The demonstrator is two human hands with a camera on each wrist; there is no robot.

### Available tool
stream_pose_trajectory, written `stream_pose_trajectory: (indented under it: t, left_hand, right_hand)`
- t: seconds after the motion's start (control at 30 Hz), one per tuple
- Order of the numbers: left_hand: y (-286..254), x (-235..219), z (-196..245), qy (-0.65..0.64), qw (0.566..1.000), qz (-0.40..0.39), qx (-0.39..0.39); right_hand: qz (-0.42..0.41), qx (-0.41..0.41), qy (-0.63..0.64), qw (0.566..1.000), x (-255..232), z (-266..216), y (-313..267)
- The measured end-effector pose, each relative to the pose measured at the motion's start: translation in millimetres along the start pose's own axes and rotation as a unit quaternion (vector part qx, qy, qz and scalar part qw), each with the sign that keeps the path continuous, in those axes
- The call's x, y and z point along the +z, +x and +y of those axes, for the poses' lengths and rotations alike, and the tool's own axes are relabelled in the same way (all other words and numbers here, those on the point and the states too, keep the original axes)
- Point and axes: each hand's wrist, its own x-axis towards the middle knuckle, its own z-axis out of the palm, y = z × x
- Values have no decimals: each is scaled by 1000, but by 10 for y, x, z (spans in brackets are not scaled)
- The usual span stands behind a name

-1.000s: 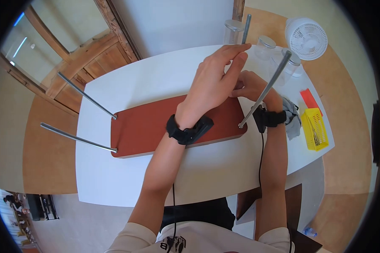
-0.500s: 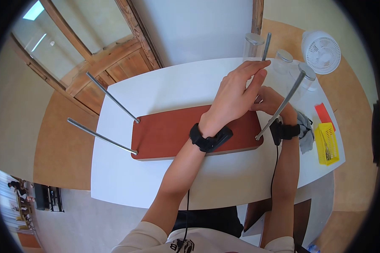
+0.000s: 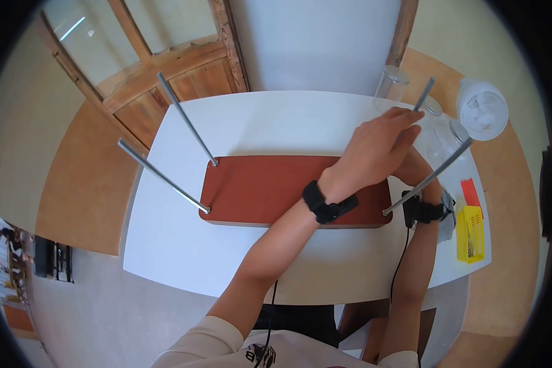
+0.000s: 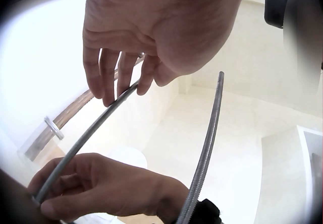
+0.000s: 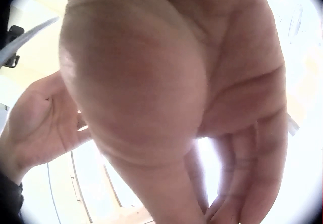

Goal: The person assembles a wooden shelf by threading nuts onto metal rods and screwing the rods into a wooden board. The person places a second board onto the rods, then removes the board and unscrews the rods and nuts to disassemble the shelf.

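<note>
A red-brown board (image 3: 270,184) lies on a white table, a metal rod standing at each corner. My left hand (image 3: 371,150) reaches over its far right corner, with fingers fairly straight. In the left wrist view, those fingertips touch the upper part of the far right rod (image 4: 83,141). Below, my right hand (image 4: 106,186) pinches around that rod's foot with thumb and fingers. The left hand hides most of this grip in the head view. The right wrist view shows the right thumb and fingertips meeting. A near right rod (image 3: 429,178), threaded, rises beside the right wrist.
Two left rods (image 3: 187,119) slant up from the board. Clear jars (image 3: 389,86) with metal lids stand at the table's far right, near a white fan (image 3: 483,110). A yellow basket (image 3: 470,236), a red piece (image 3: 471,195) and a grey cloth (image 3: 448,224) lie along the right side.
The head view has shifted, so the board and table appear further right. Both hands stay at the same far right rod in much the same pose.
</note>
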Motion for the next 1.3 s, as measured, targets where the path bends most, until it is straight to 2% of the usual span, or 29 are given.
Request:
stream_pose_trajectory:
  t: [0.03, 0.27, 0.33, 0.37, 0.4, 0.47, 0.53, 0.6, 0.7, 0.83, 0.87, 0.93, 1.03, 1.07, 1.13, 1.23, 1.3]
  left_hand:
    - [-8, 11, -9, 2, 1000, 2, 9]
    - [-58, 29, -81, 19, 998, 48, 35]
    - [-71, -5, -42, 54, 998, -12, 10]
    - [-83, -11, -62, 53, 998, -9, 23]
    - [-76, -22, -73, 50, 999, -2, 18]
    - [-69, -39, -83, 52, 998, -28, 5]
    - [-83, -78, -120, 40, 999, -23, 10]
    - [-81, -75, -153, 23, 999, -23, 23]
    - [-105, -77, -149, 2, 1000, -15, 23]
    - [-92, -36, -160, -7, 999, -30, 22]
    - [-90, -43, -213, -6, 1000, -25, 17]
    - [-89, -58, -189, -3, 1000, -21, 17]
    - [-81, -68, -186, -2, 1000, -27, 1]
    - [-67, -62, -201, -4, 1000, -26, 3]
    - [-49, -52, -262, -6, 1000, -23, 4]
    - [-33, -14, -252, 2, 1000, -29, 1]
    - [-41, 20, -248, 12, 1000, -16, 7]
  right_hand:
    - [-32, 71, 47, 996, -42, -27, -65]
    - [-63, 33, 12, 997, 76, -111, -220]
    - [-75, 18, 10, 997, 185, -206, -253]
    - [-79, 14, 11, 997, 128, -182, -110]
    - [-80, 11, 11, 997, 102, -184, -281]
    - [-76, 11, 12, 997, 171, -222, -80]
    - [-65, 13, 10, 998, 118, -181, -41]
    - [-45, 20, 3, 999, 189, -223, -472]
    - [7, 45, -15, 999, 328, -302, -754]
    - [88, 65, -49, 993, 279, -258, -667]
    - [101, 65, -53, 991, 284, -250, -360]
    - [124, 57, -55, 989, 253, -251, -393]
    - [77, 88, -71, 991, 249, -505, -284]
    - [77, 90, -71, 990, 237, -434, -270]
    - [74, -18, -98, 992, 251, -193, -212]
    - [124, 12, -127, 984, 296, -69, -280]
    - [145, 2, -144, 979, 334, -54, -294]
